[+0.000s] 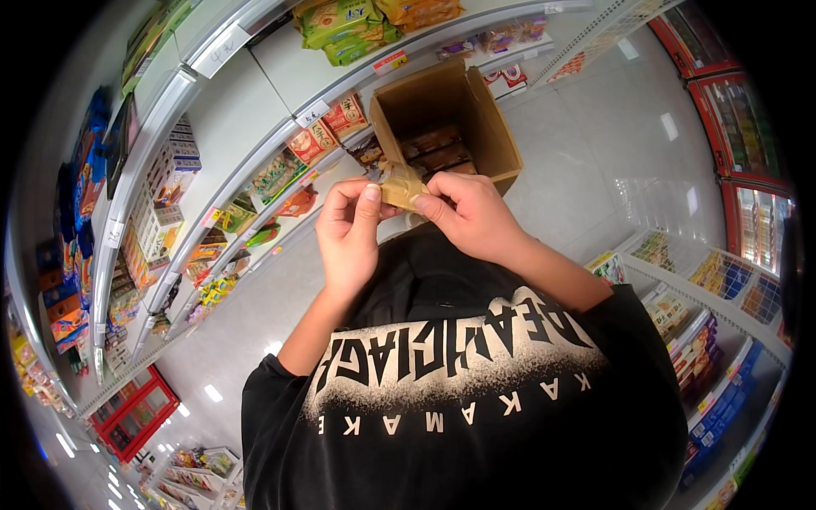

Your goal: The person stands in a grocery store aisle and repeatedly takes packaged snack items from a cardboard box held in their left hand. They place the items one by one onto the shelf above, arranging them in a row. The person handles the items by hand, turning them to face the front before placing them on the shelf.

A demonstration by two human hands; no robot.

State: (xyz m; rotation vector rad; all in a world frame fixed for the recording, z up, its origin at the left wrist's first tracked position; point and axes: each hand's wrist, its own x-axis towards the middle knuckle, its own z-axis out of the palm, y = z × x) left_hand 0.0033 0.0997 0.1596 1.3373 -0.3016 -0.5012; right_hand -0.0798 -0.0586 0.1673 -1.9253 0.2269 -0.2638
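Note:
Between both hands is a crumpled strip of brown packing tape (403,190), pinched at its two ends. My left hand (352,217) grips one end between thumb and fingers, beside the shelf. My right hand (470,210) pinches the other end, close to the near side of an open cardboard box (503,137). Several dark brown packages (440,150) lie inside the box, partly in shadow. Part of the tape strip reaches up to the box's near left edge; whether it is still stuck there I cannot tell.
Store shelves (268,143) with packaged snacks curve along the left and top. Green biscuit packs (350,29) lie on an upper board. Behind the box runs grey tiled floor (574,146), with red-framed glass-door coolers (743,127) beyond. Another stocked rack (695,331) stands at right.

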